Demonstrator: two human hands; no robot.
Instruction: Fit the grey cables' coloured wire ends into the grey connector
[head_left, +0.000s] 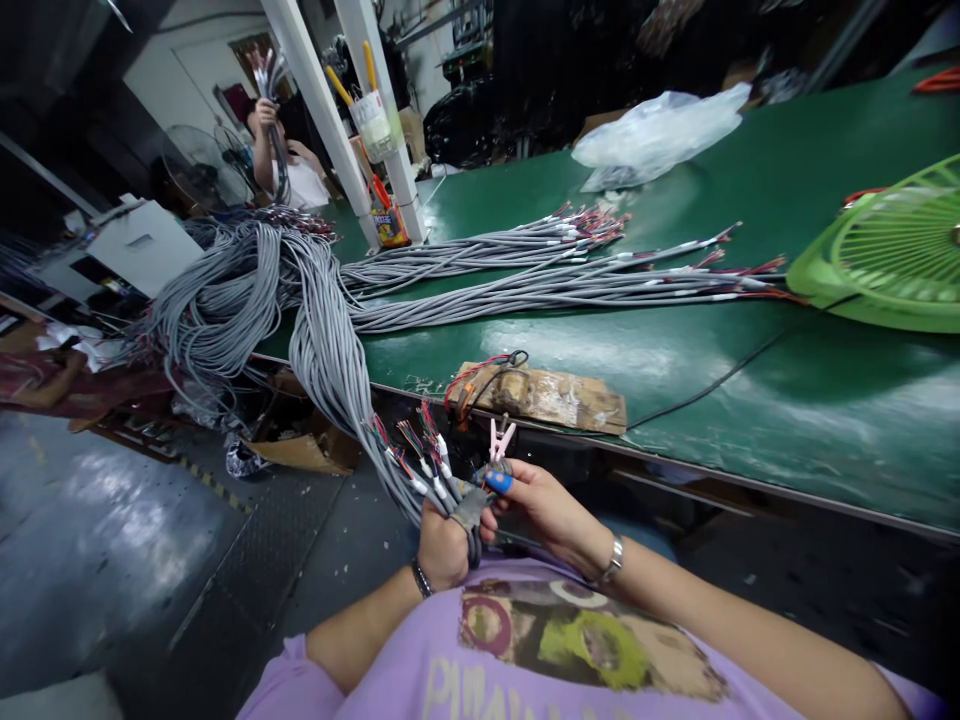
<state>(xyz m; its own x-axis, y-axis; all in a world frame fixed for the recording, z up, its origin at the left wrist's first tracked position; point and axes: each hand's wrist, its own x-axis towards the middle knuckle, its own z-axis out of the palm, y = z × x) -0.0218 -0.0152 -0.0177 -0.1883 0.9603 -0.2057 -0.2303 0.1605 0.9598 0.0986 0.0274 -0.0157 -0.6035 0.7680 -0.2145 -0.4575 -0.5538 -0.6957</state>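
A thick bundle of grey cables (330,340) is draped from the far left of a green bench (750,400) over its near edge and down toward the person. The bundle's near end, with coloured wire tips (409,445), is gripped in the closed left hand (442,545), just in front of the chest. The right hand (544,505) is closed around a small blue-handled tool (497,472) with pale pink tips, held touching the wire ends.

The step in hand appears to be work on single wire tips; the next move would call for one tip to be separated from the cluster and met by the tool.

More cables (555,265), a taped cardboard pad (555,395) at the near edge and a green fan (885,250) at the far right lie on the bench. Open room is seen between the pad and the fan. Another person (281,150) stands far left.
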